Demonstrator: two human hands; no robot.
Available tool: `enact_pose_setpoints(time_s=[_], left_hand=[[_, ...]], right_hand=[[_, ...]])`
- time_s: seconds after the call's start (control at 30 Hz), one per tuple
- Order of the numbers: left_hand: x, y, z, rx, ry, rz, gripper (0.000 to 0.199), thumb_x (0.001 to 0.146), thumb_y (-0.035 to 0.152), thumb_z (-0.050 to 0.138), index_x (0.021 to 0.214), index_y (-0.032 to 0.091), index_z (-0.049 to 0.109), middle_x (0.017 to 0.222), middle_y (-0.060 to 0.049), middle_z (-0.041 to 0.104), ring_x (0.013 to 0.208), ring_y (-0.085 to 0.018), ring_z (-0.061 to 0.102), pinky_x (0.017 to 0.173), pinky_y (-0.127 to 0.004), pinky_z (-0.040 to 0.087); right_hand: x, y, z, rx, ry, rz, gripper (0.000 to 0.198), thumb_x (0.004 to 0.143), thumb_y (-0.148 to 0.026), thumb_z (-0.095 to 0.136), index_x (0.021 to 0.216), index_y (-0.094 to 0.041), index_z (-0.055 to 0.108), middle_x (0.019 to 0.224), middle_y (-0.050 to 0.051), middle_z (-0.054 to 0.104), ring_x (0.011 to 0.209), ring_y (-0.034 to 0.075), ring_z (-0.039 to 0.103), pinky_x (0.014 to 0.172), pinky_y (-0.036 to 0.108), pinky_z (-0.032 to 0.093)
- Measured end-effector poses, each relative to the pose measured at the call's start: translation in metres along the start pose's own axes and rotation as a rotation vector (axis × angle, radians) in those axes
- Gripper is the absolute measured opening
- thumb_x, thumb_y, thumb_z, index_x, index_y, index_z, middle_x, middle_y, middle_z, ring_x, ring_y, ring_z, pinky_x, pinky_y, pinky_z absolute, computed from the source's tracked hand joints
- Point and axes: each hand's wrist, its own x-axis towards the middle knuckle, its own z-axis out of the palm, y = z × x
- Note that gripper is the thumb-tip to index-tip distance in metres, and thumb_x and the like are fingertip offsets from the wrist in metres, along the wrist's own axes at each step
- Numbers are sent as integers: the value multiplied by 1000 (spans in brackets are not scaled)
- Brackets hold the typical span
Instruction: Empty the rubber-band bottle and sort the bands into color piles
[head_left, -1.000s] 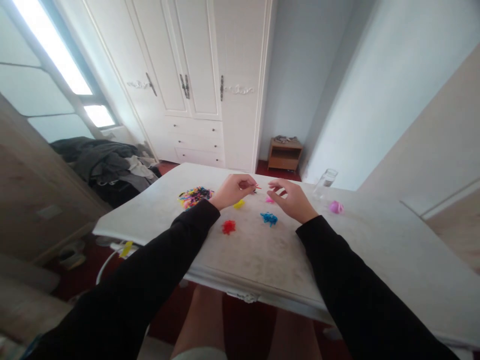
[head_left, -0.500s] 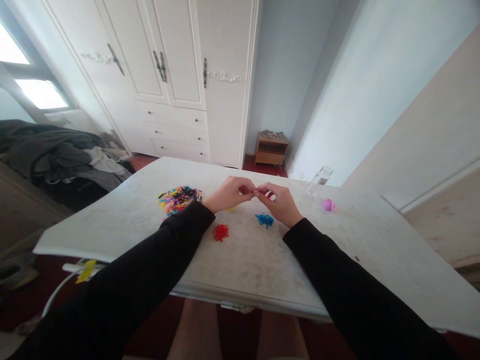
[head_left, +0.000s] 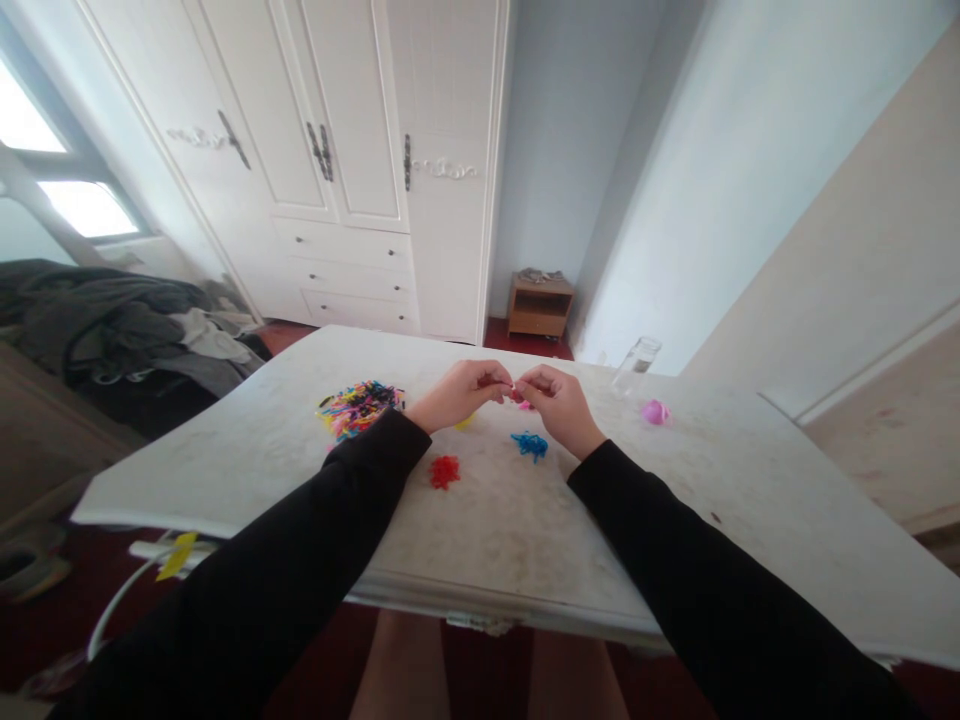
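Observation:
My left hand (head_left: 466, 388) and my right hand (head_left: 556, 400) meet above the middle of the table, thumbs and fingertips pinched together. Whatever lies between the fingertips is too small to make out. Nearer to me lies a small heap of red bands (head_left: 444, 471), and below my right hand a heap of blue bands (head_left: 530, 446). A bit of yellow (head_left: 465, 421) shows under my left hand, and some pink (head_left: 526, 406) peeks out by my right fingers. A large mixed pile of coloured bands (head_left: 358, 408) sits left of my left wrist, partly behind the sleeve.
On the white table (head_left: 510, 540), a clear glass jar (head_left: 636, 366) stands at the far right, with a pink-purple round object (head_left: 655, 412) beside it. Dark clothes (head_left: 127, 320) are heaped beyond the left edge. A white wardrobe (head_left: 450, 240) stands behind, near a small wooden cabinet (head_left: 540, 304).
The view has tilted slightly, so everything sits a little lower. Both hands stay pinched together in nearly the same place, and a bit of pink now shows beside the right fingers.

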Motion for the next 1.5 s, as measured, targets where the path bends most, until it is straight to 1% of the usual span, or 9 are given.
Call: enact_pose_setpoints(time_s=[0.2,0.47,0.67,0.77,0.83,0.9,1.0,1.3,1.5], left_hand=[[-1,2,-1,-38,25,-16,19,90,36,73,89,17,72,84,-6,77,77,-18,72,76,-32,58],[-3,-1,-2,-19,-4,-32,25,91,41,75,87,18,67,75,-4,73,71,-17,69,69,-30,55],[-2,1,-5,55,83,17,22,89,37,73,81,17,66,69,-1,67,65,-15,65,64,-27,50],[-1,2,-10,92,124,31,21,88,35,71,79,17,64,68,-1,65,63,-14,64,63,-26,48],[-2,1,-14,134,154,31,21,89,35,70,78,17,65,69,-1,65,64,-15,64,63,-26,48],[-2,-1,-19,180,177,35,20,89,34,70,79,17,67,69,-2,66,64,-15,63,64,-27,48],[-2,-3,-24,225,200,36,20,88,34,70,79,17,69,68,-3,67,64,-16,63,64,-27,48],[-4,-6,-23,242,210,21,25,89,38,72,76,17,68,69,-3,68,62,-14,63,62,-26,49],[-4,-6,-28,254,211,17,23,88,36,73,78,16,71,67,-3,68,60,-14,63,62,-26,48]], right_hand=[[-1,-1,3,90,8,31,40,80,-61,76,83,-23,63,74,4,75,66,17,67,60,30,51],[-1,1,7,157,23,89,41,76,-60,79,82,-24,60,72,4,75,72,21,72,53,27,46],[2,-3,1,156,67,77,33,77,-52,76,82,-23,63,79,5,78,73,19,71,54,25,45],[9,1,-17,52,194,25,24,80,-46,69,80,-22,65,81,5,77,73,18,68,60,28,48],[12,8,-29,-132,268,-29,19,81,-39,66,75,-22,66,75,3,73,72,19,65,68,31,50],[14,15,-38,-340,243,-61,12,77,-29,68,69,-21,66,72,3,71,73,19,63,72,33,49],[13,25,-42,-490,195,-42,9,75,-21,67,66,-20,66,72,4,72,73,20,63,71,32,47],[12,30,-38,-639,99,-39,9,77,-19,70,67,-19,68,79,5,73,72,19,63,72,31,46],[11,32,-38,-619,179,-17,10,79,-19,67,70,-19,67,79,4,73,71,18,62,71,31,45]])
